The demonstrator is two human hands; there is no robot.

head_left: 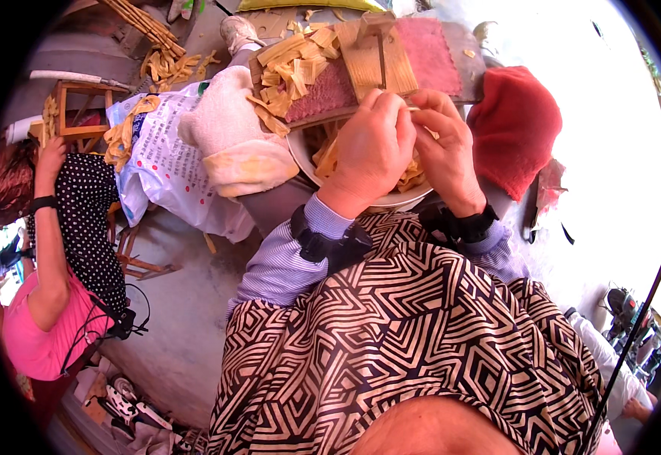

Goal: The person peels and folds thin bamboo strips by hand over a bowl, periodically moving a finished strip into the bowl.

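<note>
Both hands pinch one thin bamboo strip (414, 111) above the white bowl (300, 155). Left hand (368, 152) and right hand (444, 152) each hold a narrow grip on it, just below the worktop (429, 53).

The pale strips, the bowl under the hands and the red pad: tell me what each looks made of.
Pale strips: probably split bamboo or wood, matt yellow-tan, flat with a fibrous look.
Bowl: likely plastic or enamel, smooth white rim; cannot tell which.
Red pad: fabric, soft and fuzzy, creased like a folded cloth or cushion.
Both the left hand and right hand pinch a thin strip over the bowl.

Rough pale wood strips (292, 68), fuzzy red cloth (514, 129)
</note>
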